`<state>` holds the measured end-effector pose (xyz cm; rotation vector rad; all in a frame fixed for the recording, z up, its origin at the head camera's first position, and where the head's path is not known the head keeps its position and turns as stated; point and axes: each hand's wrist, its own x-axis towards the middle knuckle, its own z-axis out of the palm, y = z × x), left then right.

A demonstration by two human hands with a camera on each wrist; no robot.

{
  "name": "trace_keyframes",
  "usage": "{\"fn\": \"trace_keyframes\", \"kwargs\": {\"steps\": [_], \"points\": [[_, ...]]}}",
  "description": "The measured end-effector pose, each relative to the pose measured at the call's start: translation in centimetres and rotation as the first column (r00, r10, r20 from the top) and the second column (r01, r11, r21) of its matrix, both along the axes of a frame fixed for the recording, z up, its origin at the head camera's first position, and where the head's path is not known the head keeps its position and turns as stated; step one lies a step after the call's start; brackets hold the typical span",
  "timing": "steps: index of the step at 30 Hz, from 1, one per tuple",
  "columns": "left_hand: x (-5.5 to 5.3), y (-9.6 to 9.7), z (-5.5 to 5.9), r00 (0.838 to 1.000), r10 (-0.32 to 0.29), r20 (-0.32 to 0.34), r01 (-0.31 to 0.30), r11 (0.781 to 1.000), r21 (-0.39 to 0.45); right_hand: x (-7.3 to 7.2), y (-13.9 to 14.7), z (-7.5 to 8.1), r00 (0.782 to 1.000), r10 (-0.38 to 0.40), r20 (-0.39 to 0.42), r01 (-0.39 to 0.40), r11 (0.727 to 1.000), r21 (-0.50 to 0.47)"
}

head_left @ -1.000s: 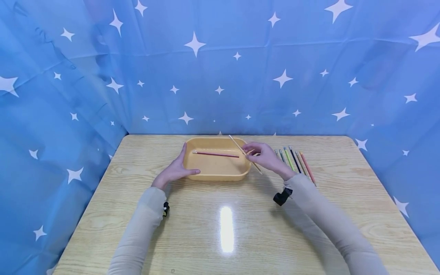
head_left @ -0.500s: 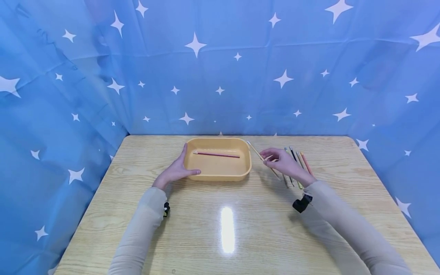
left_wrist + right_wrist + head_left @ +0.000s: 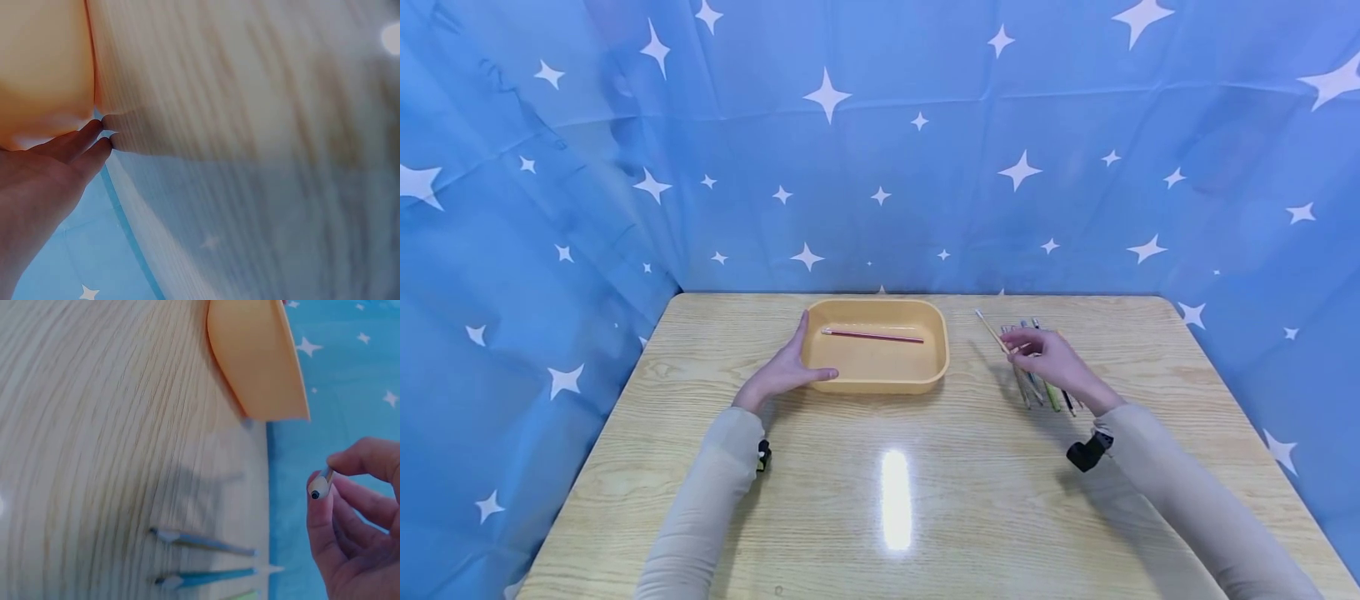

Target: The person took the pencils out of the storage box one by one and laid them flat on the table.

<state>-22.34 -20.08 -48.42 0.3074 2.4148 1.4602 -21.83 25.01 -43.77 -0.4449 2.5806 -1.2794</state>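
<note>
Between thumb and fingertips, my right hand (image 3: 1048,360) pinches a pale wooden pencil (image 3: 988,327). It is raised over the right side of the table, and its dark tip points toward the right wrist camera. Below that hand lies a row of several pencils (image 3: 1051,395), partly covered by it. My left hand (image 3: 782,368) rests at the left end of a yellow-orange plastic tray (image 3: 880,387), thumb over the near rim and straight fingers along the outer side (image 3: 50,56). Inside the tray lies one dark red pencil (image 3: 872,336) with a white end.
The wooden table (image 3: 850,500) ends at the back against a blue curtain (image 3: 880,150) with white stars. Bare wood separates the tray from the pencil row. A bright light reflection (image 3: 896,500) shows on the table's near part.
My right hand has moved right, away from the tray's right rim to above the pencil row, carrying the pale pencil. The left hand, tray and red pencil have stayed in place.
</note>
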Motion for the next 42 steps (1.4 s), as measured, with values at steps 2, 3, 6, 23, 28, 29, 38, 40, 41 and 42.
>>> {"fn": "trace_keyframes", "kwargs": {"steps": [2, 3, 6, 23, 28, 29, 38, 40, 41, 42], "points": [[0.0, 0.0, 0.0, 1.0, -0.001, 0.004, 0.001, 1.0, -0.001, 0.1, 0.6, -0.2, 1.0, -0.013, -0.001, 0.013, 1.0, 0.007], [0.0, 0.1, 0.0, 1.0, -0.001, 0.007, 0.001, 1.0, -0.002, 0.2, 1.0, -0.3, 1.0, -0.024, 0.0, 0.024, 1.0, 0.011], [0.0, 0.1, 0.0, 1.0, -0.004, 0.006, 0.004, 1.0, -0.012, 0.5, 2.1, -0.6, 0.999, -0.048, -0.019, 0.048, 0.999, 0.022], [0.0, 0.1, 0.0, 1.0, -0.005, -0.005, 0.005, 1.0, -0.02, 1.2, 7.6, -2.8, 0.975, -0.182, -0.127, 0.194, 0.977, 0.091], [-0.1, 0.0, -0.1, 1.0, -0.006, 0.002, 0.006, 1.0, -0.001, 1.2, 8.9, -3.6, 0.972, -0.211, -0.102, 0.223, 0.968, 0.117], [-0.1, 0.0, -0.1, 1.0, -0.006, 0.004, 0.006, 1.0, -0.001, 1.2, 9.2, -3.7, 0.971, -0.215, -0.101, 0.226, 0.967, 0.118], [-0.1, 0.0, -0.1, 1.0, -0.001, 0.006, 0.001, 1.0, 0.0, 0.8, 10.9, -4.9, 0.964, -0.249, -0.094, 0.26, 0.958, 0.123], [-0.1, 0.1, 0.0, 1.0, -0.001, 0.008, 0.001, 1.0, 0.007, 0.7, 11.0, -5.1, 0.962, -0.261, -0.085, 0.271, 0.954, 0.128], [0.0, 0.1, 0.0, 1.0, -0.001, 0.008, 0.001, 1.0, 0.01, 0.6, 11.1, -5.2, 0.961, -0.266, -0.081, 0.275, 0.953, 0.13], [0.0, 0.1, 0.1, 1.0, -0.001, 0.009, 0.001, 1.0, 0.011, 0.5, 11.1, -5.3, 0.96, -0.269, -0.081, 0.278, 0.951, 0.134]]}}
